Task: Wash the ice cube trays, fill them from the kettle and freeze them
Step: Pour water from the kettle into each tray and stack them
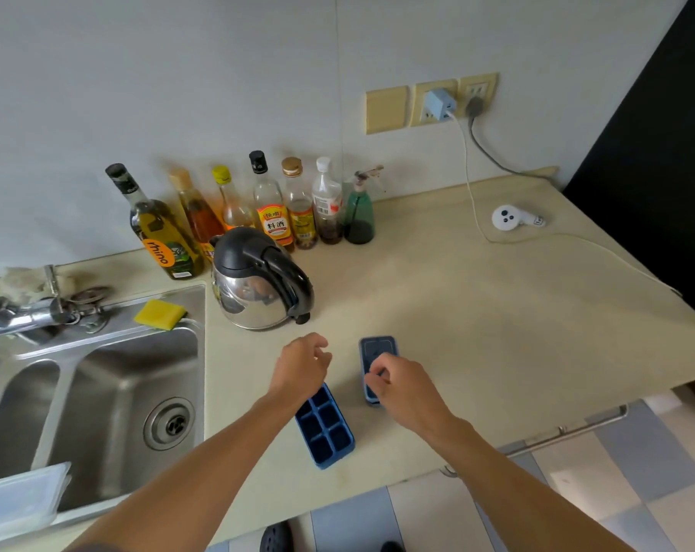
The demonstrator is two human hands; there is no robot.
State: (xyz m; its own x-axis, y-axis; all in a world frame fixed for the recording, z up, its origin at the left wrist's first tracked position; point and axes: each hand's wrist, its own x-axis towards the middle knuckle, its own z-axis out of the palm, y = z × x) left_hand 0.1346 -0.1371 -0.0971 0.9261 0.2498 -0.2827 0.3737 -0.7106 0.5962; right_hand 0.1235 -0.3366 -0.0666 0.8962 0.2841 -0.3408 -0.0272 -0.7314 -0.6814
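Two blue ice cube trays lie on the beige counter near its front edge. The left ice cube tray (326, 428) shows its open compartments. My left hand (301, 366) is over its far end with fingers loosely curled, holding nothing that I can see. The right ice cube tray (377, 348) is darker on top and half hidden under my right hand (401, 386), whose thumb and fingers curl onto the tray's left edge. The steel kettle (258, 282) with a black lid and handle stands just behind the trays, beside the sink.
A steel sink (110, 392) with a faucet (23, 312) and a yellow sponge (160, 313) lies to the left. Clear plastic lids (23, 498) rest on its front corner. Several bottles (274, 205) line the wall. A white cable (537, 239) and a white controller (509, 217) lie at right.
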